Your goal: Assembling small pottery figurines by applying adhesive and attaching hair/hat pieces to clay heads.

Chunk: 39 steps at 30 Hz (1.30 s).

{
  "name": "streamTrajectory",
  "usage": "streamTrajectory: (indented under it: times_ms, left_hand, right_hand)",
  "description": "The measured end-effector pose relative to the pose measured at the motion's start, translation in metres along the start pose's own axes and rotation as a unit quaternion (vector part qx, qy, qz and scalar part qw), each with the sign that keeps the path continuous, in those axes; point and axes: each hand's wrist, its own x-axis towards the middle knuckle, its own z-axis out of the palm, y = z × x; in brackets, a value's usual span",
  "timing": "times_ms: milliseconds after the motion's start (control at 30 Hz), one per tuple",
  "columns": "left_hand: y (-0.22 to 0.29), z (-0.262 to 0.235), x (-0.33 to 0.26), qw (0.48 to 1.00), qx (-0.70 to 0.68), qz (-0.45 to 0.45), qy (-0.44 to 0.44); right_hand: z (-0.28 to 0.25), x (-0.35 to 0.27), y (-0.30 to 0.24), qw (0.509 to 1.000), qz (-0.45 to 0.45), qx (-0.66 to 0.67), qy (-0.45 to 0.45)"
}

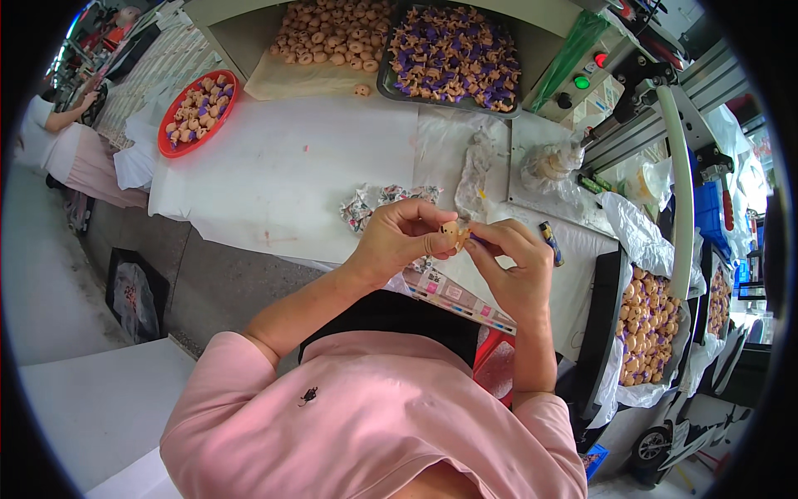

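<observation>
Above the near edge of the table, my two hands meet around a small doll. My left hand (399,237) pinches its round, skin-coloured doll head (450,229) between thumb and fingertips. At the head's right side, the fingers of my right hand (517,254) close on the small doll body, of which little more than a trace shows between the fingertips. Whether head and body are joined I cannot tell. Crumpled patterned cloth (356,209) lies just beyond my left hand. A short dark tube (550,243) rests to the right of my right hand.
Loose doll heads (332,33) are heaped at the back, beside a black tray (385,85) of purple-clad bodies. A red basket (164,143) holds dolls at left; a lined black box (600,333) holds more at right. A machine frame (698,108) stands right. Another person (75,150) sits far left.
</observation>
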Motion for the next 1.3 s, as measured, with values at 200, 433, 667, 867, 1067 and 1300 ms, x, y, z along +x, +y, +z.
streamTrajectory:
  times_ms: [200, 433, 667, 867, 1067, 1300]
  left_hand:
    - [0.01, 0.007, -0.002, 0.995, -0.081, -0.062, 0.004]
    - [0.017, 0.008, 0.01, 0.995, -0.06, -0.078, 0.0]
    - [0.009, -0.009, 0.016, 0.981, -0.135, -0.138, -0.009]
    - [0.002, -0.003, 0.019, 0.974, -0.151, -0.155, -0.061]
    - [0.011, -0.007, 0.012, 0.98, -0.136, -0.14, -0.042]
    - [0.021, -0.023, 0.019, 0.985, -0.1, -0.134, 0.031]
  right_hand:
    - [0.0, 0.002, 0.005, 0.998, -0.016, 0.051, -0.029]
    - [0.001, -0.001, 0.015, 0.999, -0.051, -0.004, 0.016]
    - [-0.098, 0.061, -0.007, 0.868, -0.208, -0.207, 0.4]
    - [-0.168, 0.169, -0.043, 0.756, -0.293, -0.384, 0.442]
    - [-0.162, 0.143, -0.027, 0.855, -0.109, -0.302, 0.407]
    - [-0.071, 0.049, 0.079, 0.925, 0.08, -0.352, 0.119]
